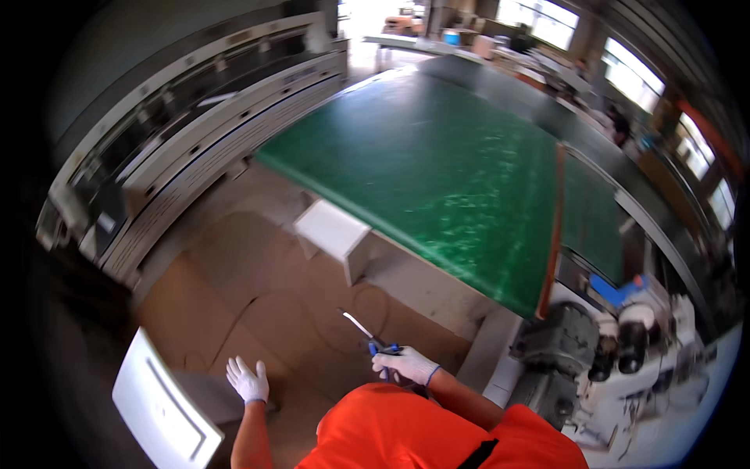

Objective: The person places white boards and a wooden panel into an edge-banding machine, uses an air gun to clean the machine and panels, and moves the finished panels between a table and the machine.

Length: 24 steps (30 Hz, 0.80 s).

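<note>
My right hand point(405, 364), in a white glove with a blue cuff edge, is closed around a blue-and-black handled tool point(374, 346). A slim, bright metal shaft sticks out of the tool and points away to the upper left; its exact kind is not clear. My left hand point(248, 381), gloved the same way, holds nothing, with its fingers spread over the floor. Just left of it stands a white panel point(160, 399) with a dark slot line along one side. The panel is close to the left hand, but I see no contact.
Ahead lies a large green-topped table point(437, 180), with a small white stool point(334, 228) at its near edge. A long white machine point(226, 125) runs along the left. Motors point(558, 336) and machine parts crowd the lower right. A thin hose or cable point(234, 324) trails over the brown floor.
</note>
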Available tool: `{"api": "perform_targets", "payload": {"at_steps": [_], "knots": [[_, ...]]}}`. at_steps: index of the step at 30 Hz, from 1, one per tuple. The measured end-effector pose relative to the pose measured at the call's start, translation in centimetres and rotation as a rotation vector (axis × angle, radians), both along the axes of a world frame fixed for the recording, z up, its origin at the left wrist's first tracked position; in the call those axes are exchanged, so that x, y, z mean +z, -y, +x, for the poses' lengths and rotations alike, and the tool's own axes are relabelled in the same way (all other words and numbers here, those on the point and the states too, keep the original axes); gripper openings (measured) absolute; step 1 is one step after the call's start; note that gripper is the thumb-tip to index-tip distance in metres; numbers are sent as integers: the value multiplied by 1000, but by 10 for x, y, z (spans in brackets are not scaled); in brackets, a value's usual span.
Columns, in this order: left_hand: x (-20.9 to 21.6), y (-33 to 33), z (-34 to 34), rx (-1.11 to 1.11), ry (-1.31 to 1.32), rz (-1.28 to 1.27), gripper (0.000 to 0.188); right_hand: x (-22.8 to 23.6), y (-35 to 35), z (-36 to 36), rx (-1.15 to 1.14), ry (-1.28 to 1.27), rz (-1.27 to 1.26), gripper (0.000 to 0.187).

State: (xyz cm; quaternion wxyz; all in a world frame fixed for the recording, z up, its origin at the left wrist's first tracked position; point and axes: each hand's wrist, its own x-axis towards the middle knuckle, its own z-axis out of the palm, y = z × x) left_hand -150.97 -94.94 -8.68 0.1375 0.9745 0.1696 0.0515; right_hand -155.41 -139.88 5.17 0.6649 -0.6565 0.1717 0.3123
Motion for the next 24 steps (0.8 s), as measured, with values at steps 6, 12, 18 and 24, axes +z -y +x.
{"api": "perform_targets", "payload": {"at_steps": [6, 12, 18, 24], "knots": [[4, 282, 69, -686, -60, -189, 87, -7, 113, -51, -414, 55, 5, 33], [42, 460, 84, -1089, 36, -194, 87, 16, 213, -127, -765, 112, 24, 33], [59, 552, 135, -1252, 197, -172, 86, 28, 268, -160, -1126, 39, 13, 29], [65, 624, 184, -1308, 214, -70, 83, 20, 297, -144, -1366, 60, 26, 25]]}}
